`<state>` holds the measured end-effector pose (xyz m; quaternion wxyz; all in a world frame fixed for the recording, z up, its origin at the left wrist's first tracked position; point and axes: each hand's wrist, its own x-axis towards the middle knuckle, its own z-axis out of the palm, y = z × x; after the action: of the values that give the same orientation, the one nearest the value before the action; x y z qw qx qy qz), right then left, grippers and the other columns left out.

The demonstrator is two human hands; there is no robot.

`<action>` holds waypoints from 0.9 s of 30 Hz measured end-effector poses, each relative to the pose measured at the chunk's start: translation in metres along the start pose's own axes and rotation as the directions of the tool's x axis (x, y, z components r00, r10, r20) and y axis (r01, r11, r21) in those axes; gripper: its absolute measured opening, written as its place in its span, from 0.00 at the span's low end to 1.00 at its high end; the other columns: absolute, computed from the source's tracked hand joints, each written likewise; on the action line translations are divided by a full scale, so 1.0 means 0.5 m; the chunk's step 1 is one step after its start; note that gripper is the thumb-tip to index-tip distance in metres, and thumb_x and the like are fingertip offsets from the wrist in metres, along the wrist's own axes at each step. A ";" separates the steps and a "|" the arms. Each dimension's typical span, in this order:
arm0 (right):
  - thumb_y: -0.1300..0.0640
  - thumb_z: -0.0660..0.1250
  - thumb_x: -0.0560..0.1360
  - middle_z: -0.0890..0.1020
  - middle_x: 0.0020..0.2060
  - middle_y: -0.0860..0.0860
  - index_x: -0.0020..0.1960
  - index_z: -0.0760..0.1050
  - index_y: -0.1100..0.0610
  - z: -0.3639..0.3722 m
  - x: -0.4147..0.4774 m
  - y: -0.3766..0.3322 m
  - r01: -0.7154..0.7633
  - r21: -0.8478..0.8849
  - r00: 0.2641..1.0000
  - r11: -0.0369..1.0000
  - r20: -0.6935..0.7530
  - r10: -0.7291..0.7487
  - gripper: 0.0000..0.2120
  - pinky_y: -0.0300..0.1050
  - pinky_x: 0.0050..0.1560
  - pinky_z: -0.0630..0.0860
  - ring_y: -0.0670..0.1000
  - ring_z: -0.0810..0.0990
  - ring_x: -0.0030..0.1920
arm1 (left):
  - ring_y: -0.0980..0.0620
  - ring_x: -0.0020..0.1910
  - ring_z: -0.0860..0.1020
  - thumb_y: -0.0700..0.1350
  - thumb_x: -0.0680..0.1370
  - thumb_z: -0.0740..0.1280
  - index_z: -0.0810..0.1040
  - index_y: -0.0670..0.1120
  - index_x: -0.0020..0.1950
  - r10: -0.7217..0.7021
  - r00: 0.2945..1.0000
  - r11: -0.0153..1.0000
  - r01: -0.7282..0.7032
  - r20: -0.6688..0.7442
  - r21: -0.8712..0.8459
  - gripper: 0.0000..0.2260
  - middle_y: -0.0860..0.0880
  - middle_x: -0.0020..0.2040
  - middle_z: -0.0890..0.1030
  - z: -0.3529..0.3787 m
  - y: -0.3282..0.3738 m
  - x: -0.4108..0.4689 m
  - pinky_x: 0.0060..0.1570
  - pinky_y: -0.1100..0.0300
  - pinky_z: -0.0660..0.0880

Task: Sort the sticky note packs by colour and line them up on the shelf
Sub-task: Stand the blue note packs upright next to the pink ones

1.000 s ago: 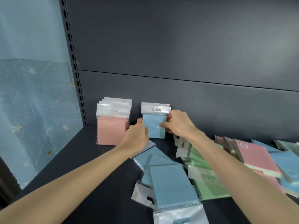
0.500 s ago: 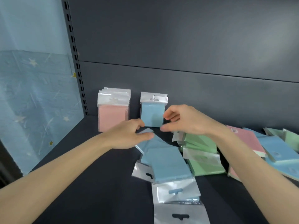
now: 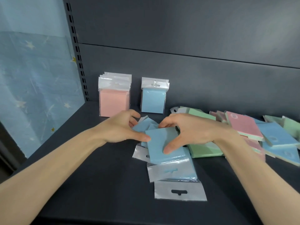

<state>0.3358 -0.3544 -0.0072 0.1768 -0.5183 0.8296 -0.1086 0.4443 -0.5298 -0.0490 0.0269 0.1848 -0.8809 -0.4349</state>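
dark grey shelf (image 3: 97, 184), matching back panel behind. loose blue pack (image 3: 162, 143) lying flat mid-shelf on top of other blue packs, pinched at both sides: left hand (image 3: 120, 129) thumb on its left edge, right hand (image 3: 193, 130) thumb pressed on its face, fingers curled over the far edge. behind, standing against the panel: pink row (image 3: 113, 101) left, blue row (image 3: 153, 101) just beside it. off to the right, messy pile (image 3: 243, 127) of pink, blue and green packs. starry blue sheet (image 3: 32, 78) on the far left.
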 end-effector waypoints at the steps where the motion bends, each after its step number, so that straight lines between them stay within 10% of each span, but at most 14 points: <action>1: 0.47 0.77 0.65 0.77 0.51 0.44 0.59 0.75 0.50 0.003 0.002 -0.003 -0.001 0.000 1.000 1.000 -0.010 0.001 0.25 0.46 0.56 0.74 0.47 0.76 0.53 | 0.55 0.53 0.76 0.48 0.64 0.79 0.67 0.49 0.67 -0.009 1.000 1.000 0.008 -0.007 -0.030 0.35 0.51 0.53 0.76 -0.003 0.000 -0.001 0.58 0.59 0.73; 12: 0.53 0.79 0.63 0.78 0.48 0.47 0.53 0.71 0.53 0.003 0.010 -0.002 -0.055 0.241 0.975 0.969 -0.195 0.104 0.24 0.45 0.47 0.74 0.48 0.77 0.45 | 0.51 0.47 0.81 0.34 0.66 0.75 0.80 0.43 0.54 -0.098 0.995 0.858 0.086 0.004 -0.506 0.18 0.44 0.48 0.83 -0.029 -0.007 0.001 0.45 0.62 0.77; 18: 0.66 0.72 0.70 0.83 0.46 0.52 0.55 0.73 0.54 -0.019 0.013 0.026 0.056 0.712 0.909 0.700 -0.326 0.259 0.17 0.50 0.53 0.77 0.51 0.81 0.44 | 0.52 0.46 0.79 0.35 0.71 0.72 0.83 0.42 0.47 -0.061 0.983 0.868 -0.034 -0.174 -0.495 0.07 0.46 0.45 0.84 -0.044 -0.013 0.003 0.49 0.60 0.77; 27: 0.69 0.70 0.70 0.81 0.46 0.53 0.55 0.71 0.54 -0.007 0.034 0.021 0.255 0.903 0.855 0.346 -0.378 0.356 0.19 0.50 0.41 0.81 0.52 0.83 0.42 | 0.49 0.48 0.81 0.44 0.79 0.65 0.75 0.41 0.56 -0.065 0.930 0.737 -0.200 -0.362 -0.645 0.09 0.45 0.52 0.82 -0.022 -0.004 0.002 0.46 0.53 0.77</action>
<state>0.3191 -0.3653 -0.0109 0.2143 -0.2452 0.6455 -0.6908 0.4460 -0.5396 -0.0436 0.2691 0.2066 -0.6498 -0.6801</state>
